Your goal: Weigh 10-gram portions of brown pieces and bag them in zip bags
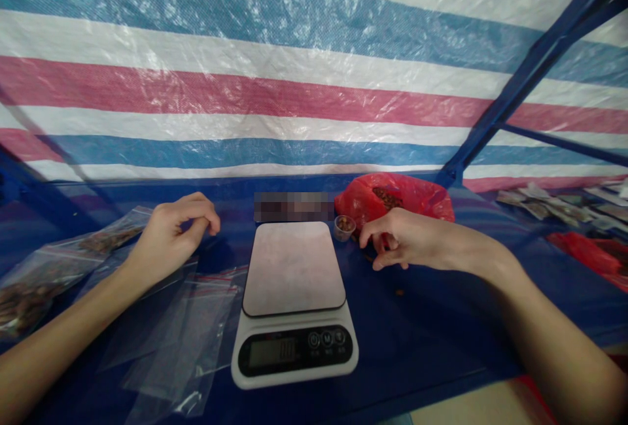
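Note:
A white kitchen scale (294,274) with a dark display panel sits in the middle. My left hand (176,232) is left of it, above clear zip bags (181,333), its fingers curled in and thumb against them, with nothing visible in them. My right hand (392,238) is on the scale's right, thumb and index finger apart near a small brown piece on the table. Just left of these fingertips stands a small clear plastic cup (344,227) with brown pieces in it. Behind my right hand, a red plastic bag (422,197) lies open, brown pieces showing inside.
Filled zip bags (44,274) lie at the far left on the blue table (432,346). A blurred-out object (294,206) is behind the scale. Packets (544,206) and another red bag (593,255) are at far right. Blue frame bars (520,78) and striped sheeting (245,85) stand behind.

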`<state>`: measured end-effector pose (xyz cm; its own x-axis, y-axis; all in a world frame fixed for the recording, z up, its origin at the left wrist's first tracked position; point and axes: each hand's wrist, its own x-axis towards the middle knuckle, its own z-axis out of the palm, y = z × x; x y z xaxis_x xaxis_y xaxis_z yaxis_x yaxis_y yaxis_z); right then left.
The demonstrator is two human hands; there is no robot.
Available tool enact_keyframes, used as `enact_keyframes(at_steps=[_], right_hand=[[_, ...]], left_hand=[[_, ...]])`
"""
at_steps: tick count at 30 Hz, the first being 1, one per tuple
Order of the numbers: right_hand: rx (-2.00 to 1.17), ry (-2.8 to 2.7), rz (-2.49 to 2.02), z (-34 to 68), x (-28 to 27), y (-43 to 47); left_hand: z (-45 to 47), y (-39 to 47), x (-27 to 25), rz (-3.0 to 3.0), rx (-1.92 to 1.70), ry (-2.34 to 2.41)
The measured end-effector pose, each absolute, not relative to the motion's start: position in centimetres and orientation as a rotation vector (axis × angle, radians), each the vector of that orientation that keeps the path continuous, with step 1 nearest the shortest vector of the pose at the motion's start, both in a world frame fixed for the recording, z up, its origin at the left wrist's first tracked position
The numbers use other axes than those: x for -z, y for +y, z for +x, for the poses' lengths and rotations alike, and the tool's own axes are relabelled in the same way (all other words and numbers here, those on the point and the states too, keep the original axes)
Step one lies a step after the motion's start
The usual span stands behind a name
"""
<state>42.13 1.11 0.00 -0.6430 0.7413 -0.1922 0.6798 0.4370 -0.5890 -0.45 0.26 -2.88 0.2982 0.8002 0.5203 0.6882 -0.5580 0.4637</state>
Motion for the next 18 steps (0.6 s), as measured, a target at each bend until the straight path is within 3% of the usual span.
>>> enact_keyframes(at_steps=[8, 18], right_hand=[[-0.709, -2.707, -1.021, 41.7, 1.3, 1.6], [-0.374, -2.278, -1.041, 39.1, -2.0, 0.4]], left_hand=[[-0.4, 0.1, 2.8, 2.401, -1.108, 1.386], [-0.5, 0.2, 2.9, 2.395, -1.099, 1.392]])
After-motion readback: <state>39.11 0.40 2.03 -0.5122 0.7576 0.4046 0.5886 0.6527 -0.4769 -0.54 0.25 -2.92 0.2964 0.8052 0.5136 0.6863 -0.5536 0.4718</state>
